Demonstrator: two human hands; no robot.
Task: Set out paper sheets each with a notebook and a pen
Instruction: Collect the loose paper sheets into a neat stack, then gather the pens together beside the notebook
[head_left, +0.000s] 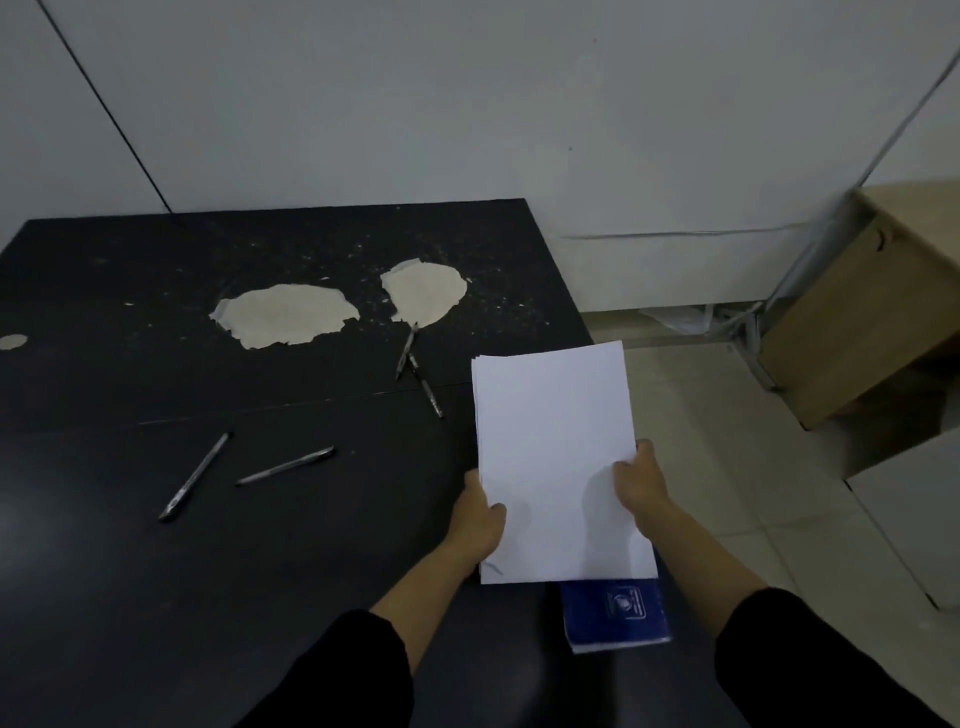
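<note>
A stack of white paper sheets (556, 447) is held above the right edge of the black table (156, 571). My left hand (480, 522) grips its left edge with the thumb on top. My right hand (639, 486) grips its right edge. Under the stack's near end lies a pile of blue notebooks (615, 616), partly hidden by the paper. Several pens lie on the table: one (195, 475) at the left, one (285, 465) beside it, and two crossed pens (418, 371) further back.
The tabletop has pale worn patches (288, 314) near its middle and back. A wooden desk (872, 312) with metal legs stands at the right across a tiled floor (727, 467). A white wall runs behind the table.
</note>
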